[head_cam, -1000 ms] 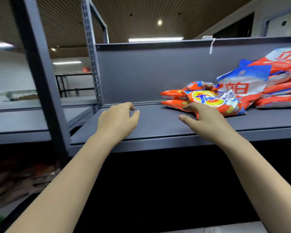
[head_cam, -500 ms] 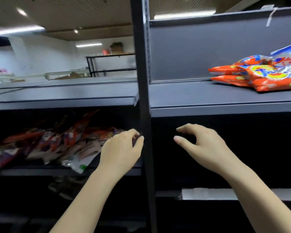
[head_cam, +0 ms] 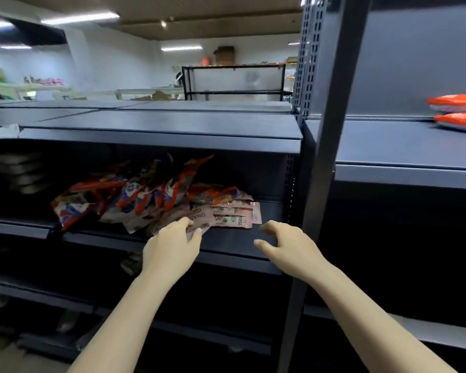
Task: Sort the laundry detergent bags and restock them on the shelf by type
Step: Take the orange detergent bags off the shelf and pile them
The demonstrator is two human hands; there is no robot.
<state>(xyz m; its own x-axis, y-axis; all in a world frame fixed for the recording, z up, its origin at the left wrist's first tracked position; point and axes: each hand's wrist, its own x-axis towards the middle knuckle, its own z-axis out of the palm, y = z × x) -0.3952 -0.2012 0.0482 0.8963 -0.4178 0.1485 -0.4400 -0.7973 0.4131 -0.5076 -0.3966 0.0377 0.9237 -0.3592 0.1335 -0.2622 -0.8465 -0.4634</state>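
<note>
The left hand (head_cam: 172,247) reaches into the dark grey metal shelf (head_cam: 226,244), its fingers (head_cam: 187,223) loosely curled and touching the front edge of a flat pinkish-brown detergent bag (head_cam: 233,215). The right hand (head_cam: 288,244) hovers over the shelf's front lip right of that bag, fingers spread, holding nothing. Left of the bag slump orange-and-blue detergent bags (head_cam: 145,192).

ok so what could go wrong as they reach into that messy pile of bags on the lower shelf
The left hand reaches a pale pink flat pouch at the foot of the leaning orange-and-blue detergent bags; pulling it could topple them off the dark shelf's front edge.

That shelf is dim and the bags overlap, so types may get mixed.

The right hand hovers near the grey steel upright and could knock it.
</note>
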